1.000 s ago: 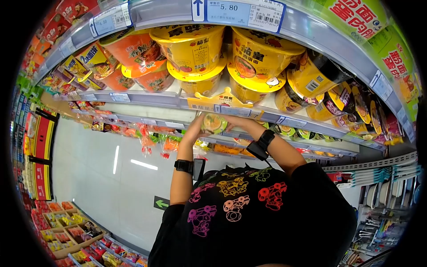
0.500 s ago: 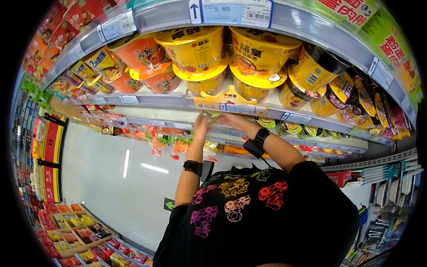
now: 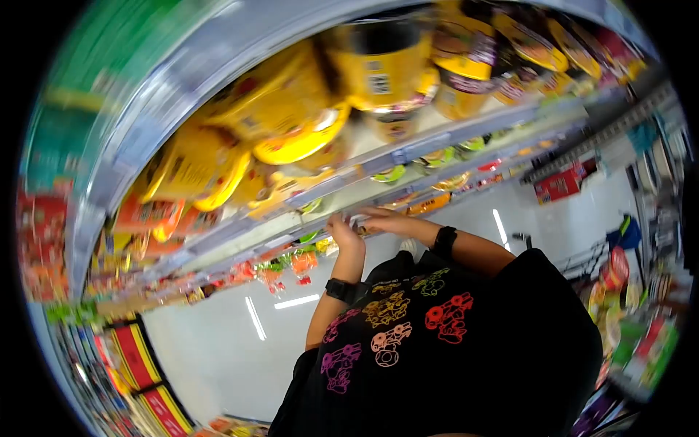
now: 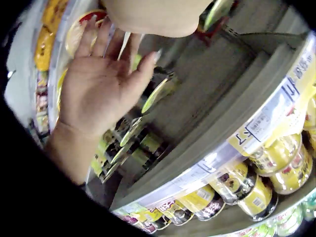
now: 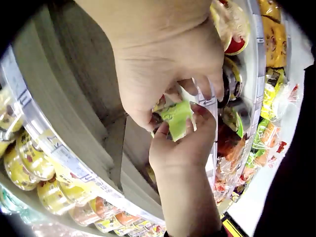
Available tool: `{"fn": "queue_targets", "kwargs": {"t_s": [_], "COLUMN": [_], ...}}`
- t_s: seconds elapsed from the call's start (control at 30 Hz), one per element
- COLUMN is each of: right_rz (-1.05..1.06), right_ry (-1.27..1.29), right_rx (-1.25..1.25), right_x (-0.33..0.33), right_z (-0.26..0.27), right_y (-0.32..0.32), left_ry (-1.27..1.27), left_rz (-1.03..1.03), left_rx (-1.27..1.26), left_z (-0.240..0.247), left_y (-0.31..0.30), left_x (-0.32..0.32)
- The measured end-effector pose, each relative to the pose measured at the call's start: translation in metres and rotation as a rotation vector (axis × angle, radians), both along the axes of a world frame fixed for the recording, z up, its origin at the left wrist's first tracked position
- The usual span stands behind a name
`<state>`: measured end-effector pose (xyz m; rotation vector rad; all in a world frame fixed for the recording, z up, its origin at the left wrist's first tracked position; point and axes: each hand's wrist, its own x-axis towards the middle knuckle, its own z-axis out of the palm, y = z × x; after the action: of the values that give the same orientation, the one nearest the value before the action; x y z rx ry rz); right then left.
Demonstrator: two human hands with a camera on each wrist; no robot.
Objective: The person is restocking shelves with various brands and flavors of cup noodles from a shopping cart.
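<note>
In the head view my left hand (image 3: pixel 346 231) and right hand (image 3: pixel 389 220) are close together, just in front of a lower shelf. A green-lidded instant noodle cup (image 3: pixel 313 206) stands on that shelf, left of the hands. From the right wrist, its green lid (image 5: pixel 177 116) shows through the gap between the hands, partly covered by left fingers. The left fingers are loosely bent. In the left wrist view my right hand (image 4: pixel 96 91) has its palm bare and thumb spread. The left forearm cuts off the top there, with the left fingers hidden.
Large yellow noodle tubs (image 3: pixel 284 91) are stacked on the shelf above. More green-lidded cups (image 3: pixel 389 173) stand farther right. Bagged snacks (image 3: pixel 298 262) hang below, over the pale floor (image 3: pixel 218 349). A grey shelf edge with price tags (image 4: pixel 261 126) runs close to the hands.
One second ago both hands held the green-lidded noodle cup; they then reached under the yellow tubs. Now they are drawn back from the shelf without it. The head view has swung right.
</note>
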<state>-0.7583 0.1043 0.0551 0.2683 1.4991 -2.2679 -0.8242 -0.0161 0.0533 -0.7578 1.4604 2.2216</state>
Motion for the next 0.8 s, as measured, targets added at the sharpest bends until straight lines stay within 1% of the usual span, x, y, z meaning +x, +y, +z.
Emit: {"fn": "queue_targets", "kwargs": {"t_s": [0.03,0.07,0.1,0.13,0.17,0.23,0.27,0.3,0.33,0.37,0.4,0.47,0.53,0.63,0.7,0.8], "right_rz": [-0.077,-0.108,-0.142,-0.183,-0.164,-0.305,-0.389,-0.476,-0.624,-0.75,-0.867,-1.139,-1.389,-1.727,-1.902,-2.145], "right_ry": [0.048,-0.006,-0.061,-0.114,-0.117,-0.139,-0.163,-0.2,-0.261,-0.247,-0.235,-0.328,-0.395,-0.406,-0.368,-0.319], "right_rx": [-0.01,0.007,0.019,0.029,-0.009,0.066,0.103,0.208,0.267,0.342,0.419,0.423,0.388,0.259,0.212,0.149], "right_x": [0.015,0.031,0.048,0.065,0.083,0.117,0.134,0.146,0.164,0.184,0.202,0.247,0.298,0.379,0.428,0.492], "right_z": [-0.019,-0.026,-0.032,-0.037,-0.033,-0.038,-0.042,-0.062,-0.064,-0.071,-0.082,-0.096,-0.096,-0.064,-0.053,-0.034], "right_y": [-0.002,0.001,0.005,0.01,0.019,0.03,0.035,0.037,0.04,0.045,0.047,0.05,0.049,0.028,0.006,-0.041], "left_ry": [-0.118,-0.241,-0.36,-0.392,-0.432,-0.565,-0.499,-0.497,-0.549,-0.517,-0.493,-0.582,-0.606,-0.578,-0.545,-0.555], "left_rz": [-0.021,-0.044,-0.139,-0.22,-0.316,-0.397,-0.483,-0.591,-0.648,-0.751,-0.786,-0.923,-1.084,-1.365,-1.565,-1.8], "left_rx": [0.067,0.127,0.138,0.148,0.158,0.022,-0.043,-0.082,0.024,-0.092,-0.197,-0.223,-0.264,-0.298,-0.292,-0.258], "left_z": [-0.019,-0.035,-0.045,-0.054,-0.062,-0.061,-0.064,-0.07,-0.09,-0.085,-0.063,-0.069,-0.062,-0.054,-0.042,-0.025], "left_y": [0.004,0.008,0.014,0.017,0.021,0.048,0.06,0.068,0.077,0.094,0.114,0.144,0.171,0.2,0.206,0.197], "left_x": [0.002,0.007,0.016,0.025,0.031,0.044,0.054,0.059,0.056,0.069,0.09,0.117,0.163,0.241,0.301,0.391]}}
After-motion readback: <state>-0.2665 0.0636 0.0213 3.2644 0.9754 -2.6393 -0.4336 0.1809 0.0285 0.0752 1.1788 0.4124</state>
